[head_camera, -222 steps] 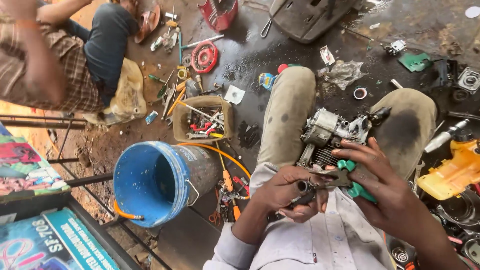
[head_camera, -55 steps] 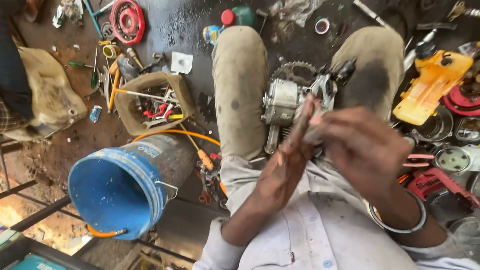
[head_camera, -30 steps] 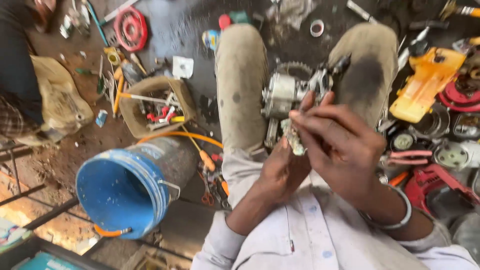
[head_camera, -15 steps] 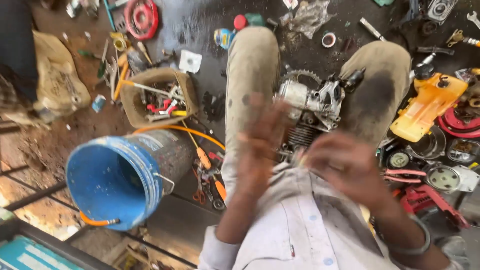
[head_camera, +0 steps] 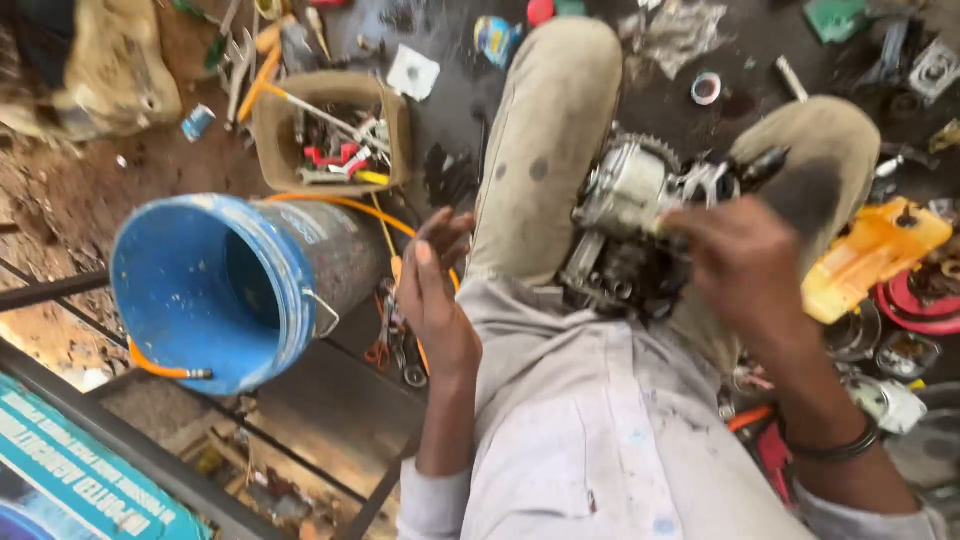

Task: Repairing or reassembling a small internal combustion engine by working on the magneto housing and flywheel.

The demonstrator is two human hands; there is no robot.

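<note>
A grey metal engine block (head_camera: 630, 200) with a toothed gear at its back rests between my knees. My right hand (head_camera: 745, 265) lies on its right side, fingers curled over the metal; motion blur hides whether it holds anything small. My left hand (head_camera: 432, 290) hangs in the air beside my left thigh, fingers spread, palm empty. It is above a scatter of pliers and scissors (head_camera: 392, 345) on the ground.
A blue bucket (head_camera: 215, 290) lies on its side at the left, with an orange hose around it. A box of tools (head_camera: 330, 130) stands behind it. A yellow plastic casing (head_camera: 870, 255) and red parts (head_camera: 920, 300) lie at the right. Another person's clothing shows top left.
Both hands were together at the engine, working a small part. My left hand has swung away to the left and opened; my right hand has stayed at the engine.
</note>
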